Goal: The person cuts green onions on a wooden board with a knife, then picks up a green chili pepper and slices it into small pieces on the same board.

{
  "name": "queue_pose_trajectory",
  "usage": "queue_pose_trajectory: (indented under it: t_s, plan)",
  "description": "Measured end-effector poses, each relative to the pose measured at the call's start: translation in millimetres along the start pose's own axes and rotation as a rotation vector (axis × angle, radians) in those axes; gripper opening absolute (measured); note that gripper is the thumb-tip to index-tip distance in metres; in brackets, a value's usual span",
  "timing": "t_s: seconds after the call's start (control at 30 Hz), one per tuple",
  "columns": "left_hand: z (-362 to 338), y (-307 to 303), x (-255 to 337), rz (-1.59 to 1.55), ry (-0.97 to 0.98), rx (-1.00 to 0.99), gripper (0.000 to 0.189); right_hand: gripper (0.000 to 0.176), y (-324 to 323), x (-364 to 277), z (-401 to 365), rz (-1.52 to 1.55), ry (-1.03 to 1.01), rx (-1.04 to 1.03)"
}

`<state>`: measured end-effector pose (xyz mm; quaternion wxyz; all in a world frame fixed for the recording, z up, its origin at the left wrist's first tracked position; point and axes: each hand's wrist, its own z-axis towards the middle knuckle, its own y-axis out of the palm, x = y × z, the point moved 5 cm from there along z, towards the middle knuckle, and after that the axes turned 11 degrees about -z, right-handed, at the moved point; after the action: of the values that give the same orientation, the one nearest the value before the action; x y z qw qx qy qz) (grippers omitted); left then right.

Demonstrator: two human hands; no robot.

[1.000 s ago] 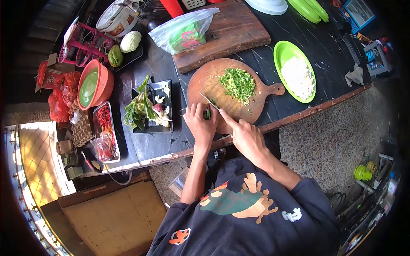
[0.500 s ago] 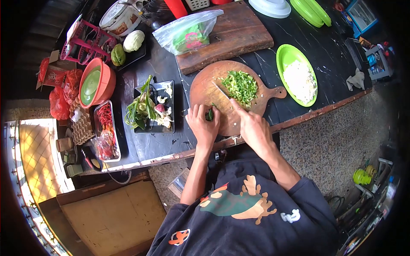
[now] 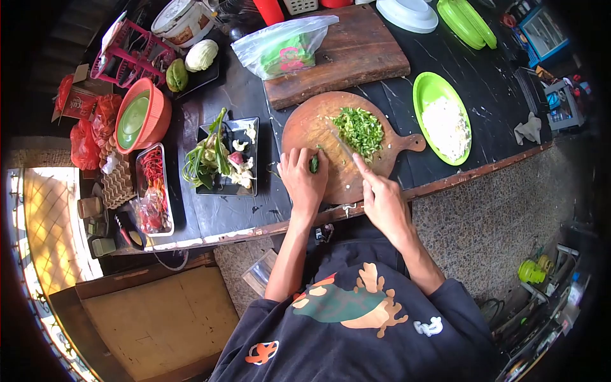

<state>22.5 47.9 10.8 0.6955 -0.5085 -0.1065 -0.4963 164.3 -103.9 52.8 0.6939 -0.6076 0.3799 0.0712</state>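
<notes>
On a round wooden cutting board (image 3: 304, 124) with a handle, my left hand (image 3: 305, 177) is closed around a small bunch of dark green leafy vegetable (image 3: 314, 164), its ends showing at the fingertips. My right hand (image 3: 384, 202) grips a knife (image 3: 342, 142), index finger stretched along the back of the blade. The blade points away from me, a little to the right of the left fingers. Just beyond it lies a heap of chopped greens (image 3: 360, 132). The knife's handle is hidden in my palm.
Right of the board stands a green oval plate (image 3: 418, 95) with white shredded food. A thick wooden block (image 3: 356, 41) bears a plastic bag (image 3: 286, 51). At left are a black square plate (image 3: 202, 135) of vegetables, a tray of red chillies (image 3: 154, 184) and an orange basket (image 3: 161, 118).
My right hand has shifted slightly right and nearer to me, taking the knife away from the left fingers. My left hand stays on the greens. The whole view has tilted slightly.
</notes>
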Motion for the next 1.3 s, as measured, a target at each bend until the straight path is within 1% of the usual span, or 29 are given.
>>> queue_pose_trajectory:
  t_s: [0.07,0.13,0.2,0.23,0.33,0.37,0.43,0.5,0.6,0.7,0.73,0.77,0.83,0.9,0.97,1.0,1.1,1.13,1.17,1.23,1.3]
  plan:
    - [0,-3,1,-0.001,0.044,0.025,0.013,0.070,8,0,-17,-0.023,-0.019,-0.033]
    - [1,-5,0,-0.020,0.037,0.012,0.013,0.070,8,-1,-29,-0.051,-0.033,-0.054]
    - [1,-6,-2,-0.039,0.031,-0.008,0.013,0.068,8,2,-37,-0.142,0.004,-0.121]
    - [1,-6,-2,-0.031,0.038,-0.014,0.013,0.068,8,3,-37,-0.142,0.008,-0.123]
    - [0,-5,-2,-0.021,0.044,-0.022,0.014,0.069,3,11,-29,-0.191,0.048,-0.038]
    - [1,-5,-2,-0.020,0.045,-0.021,0.014,0.069,3,11,-25,-0.191,0.050,-0.035]
    - [1,-4,-3,-0.026,0.044,-0.015,0.015,0.069,0,10,-17,-0.076,0.031,0.021]
    - [0,-5,-4,-0.033,0.040,-0.006,0.015,0.069,-2,1,-14,-0.063,-0.010,0.010]
    - [1,-3,-4,-0.022,0.014,-0.015,0.016,0.068,9,-6,-15,-0.053,-0.021,-0.135]
    - [1,-4,-5,-0.025,0.009,-0.015,0.015,0.067,17,-1,-14,-0.038,-0.014,-0.155]
    - [1,-4,-5,-0.033,0.016,-0.013,0.015,0.068,16,0,-11,0.023,-0.039,-0.108]
    - [1,-4,-4,-0.043,0.022,-0.013,0.015,0.068,17,1,-10,0.023,-0.040,-0.110]
    - [1,-4,-3,-0.045,0.024,-0.012,0.015,0.069,11,2,-7,-0.048,0.040,-0.070]
    - [2,-5,-3,-0.057,0.029,-0.009,0.015,0.070,11,1,-8,-0.093,0.068,-0.067]
    - [1,-4,-3,-0.045,0.022,-0.014,0.015,0.069,10,-6,-11,-0.026,0.020,-0.094]
    - [1,-4,-3,-0.030,0.015,-0.017,0.015,0.068,13,-7,-14,-0.059,-0.008,-0.102]
    - [1,-3,-4,-0.021,0.017,-0.009,0.015,0.067,17,-11,-23,-0.036,-0.007,-0.141]
    - [1,-4,-4,-0.017,0.015,-0.008,0.015,0.068,20,-7,-23,-0.038,-0.042,-0.096]
    - [0,-5,-4,-0.029,0.014,-0.014,0.016,0.068,20,-6,-23,-0.036,-0.044,-0.099]
    - [1,-5,-3,-0.041,0.014,-0.019,0.016,0.069,14,0,-20,-0.142,0.058,-0.081]
    - [2,-5,-2,-0.054,0.033,-0.003,0.017,0.069,10,4,-16,-0.168,0.085,-0.072]
